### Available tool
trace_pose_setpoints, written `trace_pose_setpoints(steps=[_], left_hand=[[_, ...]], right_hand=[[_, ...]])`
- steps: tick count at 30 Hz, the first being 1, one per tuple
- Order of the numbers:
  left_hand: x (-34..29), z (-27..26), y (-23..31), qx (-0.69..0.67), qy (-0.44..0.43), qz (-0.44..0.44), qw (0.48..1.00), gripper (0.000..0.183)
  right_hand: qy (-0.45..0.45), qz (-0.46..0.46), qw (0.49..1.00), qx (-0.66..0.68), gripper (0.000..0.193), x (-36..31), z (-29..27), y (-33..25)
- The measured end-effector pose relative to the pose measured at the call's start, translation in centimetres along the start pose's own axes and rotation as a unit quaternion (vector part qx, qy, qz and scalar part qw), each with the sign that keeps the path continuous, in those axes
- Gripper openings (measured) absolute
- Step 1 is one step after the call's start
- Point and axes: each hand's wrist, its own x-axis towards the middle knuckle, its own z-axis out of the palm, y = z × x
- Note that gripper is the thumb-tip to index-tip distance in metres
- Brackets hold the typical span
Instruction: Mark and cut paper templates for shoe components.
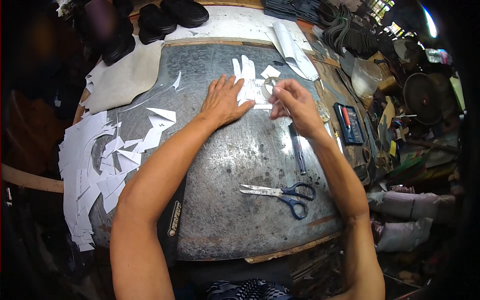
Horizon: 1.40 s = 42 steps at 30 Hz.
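Paper pieces, white and narrow with dark pen marks point(248, 89), were seen in the head view near the middle of the scuffed grey metal-topped table point(220, 175), beyond the bare forearms. Over their left side the left grip point(221, 101) was laid palm down, released, with fingers spread and thumb reaching toward their near edge. By the right grip point(297, 105) a round, translucent ring, apparently a roll of clear tape point(267, 88), was pinched between thumb and fingers just over their right side; whether a strip had been pulled free could not be told.

For the step in hand, apparently taping, firm and even pressure from the left grip was judged best, so that no edge would be shifted. Tape was best lowered flat, drawn taut and smoothed outward, since thin paper could easily be creased. The steel scissors with dark blue looped handles point(281, 192) lay nearer the body, well apart from the pieces, and were best left there until a cut was needed.
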Motion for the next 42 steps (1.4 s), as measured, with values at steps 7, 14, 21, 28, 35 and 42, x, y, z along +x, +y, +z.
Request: trace_pose_setpoints(steps=[7,14,21,28,35,42], left_hand=[[0.1,0.1,0.1,0.009,-0.017,0.000,1.000,0.080],[0.3,0.1,0.0,0.011,-0.030,-0.011,0.999,0.083],[0.3,0.2,-0.2,0.012,-0.032,-0.011,0.999,0.084],[0.3,0.4,-0.2,0.012,-0.025,-0.010,1.000,0.083],[0.3,0.3,-0.1,0.005,-0.023,-0.005,1.000,0.084],[0.1,0.1,-0.2,0.007,-0.019,-0.002,1.000,0.088]], right_hand=[[0.046,-0.079,0.818,-0.568,0.035,9.9,-4.5,-0.8],[-0.002,-0.094,0.719,-0.689,0.038,14.4,-6.4,1.9],[0.004,-0.121,0.754,-0.646,0.026,15.1,-7.6,3.4],[0.003,-0.106,0.805,-0.583,0.027,15.1,-7.9,4.2],[-0.001,-0.142,0.787,-0.601,0.024,15.4,-6.7,4.3],[-0.053,-0.086,0.830,-0.549,0.029,16.0,-3.7,3.2]])
